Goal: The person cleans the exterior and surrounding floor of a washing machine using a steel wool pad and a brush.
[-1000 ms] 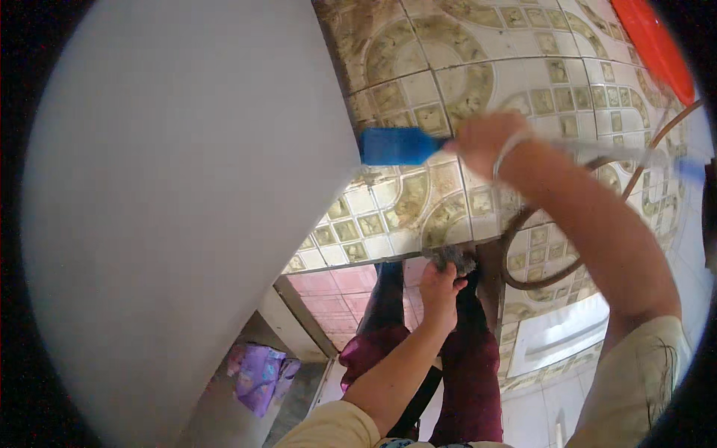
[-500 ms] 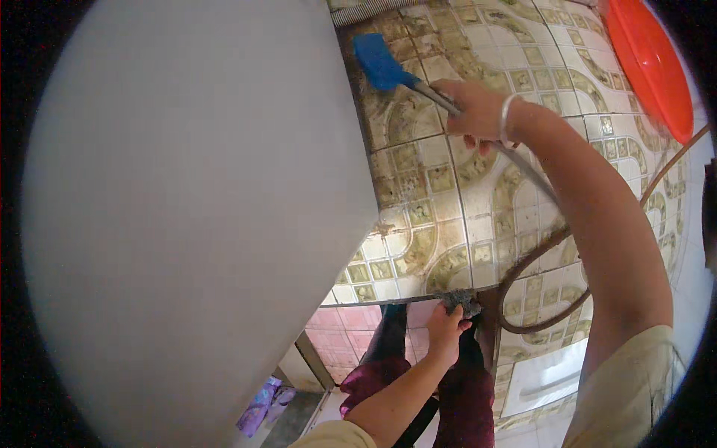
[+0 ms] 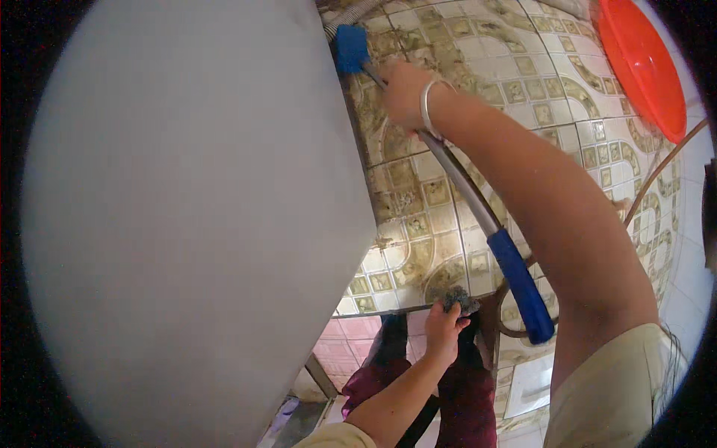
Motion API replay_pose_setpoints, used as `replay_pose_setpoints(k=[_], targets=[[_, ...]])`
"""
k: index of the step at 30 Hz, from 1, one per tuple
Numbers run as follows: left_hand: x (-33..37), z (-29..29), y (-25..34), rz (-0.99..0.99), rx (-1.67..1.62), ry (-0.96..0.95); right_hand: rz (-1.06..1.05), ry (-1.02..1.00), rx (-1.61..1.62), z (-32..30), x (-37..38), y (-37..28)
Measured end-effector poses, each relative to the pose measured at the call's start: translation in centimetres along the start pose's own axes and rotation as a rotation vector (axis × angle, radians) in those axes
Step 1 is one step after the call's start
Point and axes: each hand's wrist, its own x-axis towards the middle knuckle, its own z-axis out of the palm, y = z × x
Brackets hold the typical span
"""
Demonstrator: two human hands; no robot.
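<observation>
A smooth gray panel (image 3: 194,209) is blocking the left; a blue-headed tool (image 3: 469,187) is crossing the centre; patterned tiles (image 3: 517,71) are lying open toward the upper-right red basin (image 3: 644,67).

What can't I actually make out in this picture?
In the head view:
Blue tool end: underside hidden by its own top.
Right hand: grip mostly hidden by its own back.
Brown hose: partly covered by the right forearm.
Purple thing: mostly hidden by the grey panel.
Red basin: cut off by the upper edge.
</observation>
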Motion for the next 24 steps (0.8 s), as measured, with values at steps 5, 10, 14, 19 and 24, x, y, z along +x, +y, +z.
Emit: replay_pose_setpoints(k=[5, 10, 14, 19, 24], targets=[[-0.6, -1.1, 0.8, 0.008, 0.028, 0.067, -0.247, 0.015, -0.108, 3.2, -4.8, 3.8], [-0.4, 0.1, 0.5, 0.033, -0.014, 0.019, -0.057, 0.259, -0.272, -1.9, 0.0, 7.7], [-0.1, 0.1, 0.4, 0.013, -0.061, -0.015, -0.096, 0.133, -0.624, -1.3, 3.5, 5.3], [-0.2, -1.7, 1.2, 0.001, -0.042, 0.068, -0.174, 0.057, -0.359, 3.7, -4.5, 5.0], [-0.4, 0.4, 0.5, 0.011, -0.028, -0.055, 0.169, 0.212, -0.281, -5.0, -1.4, 7.9]])
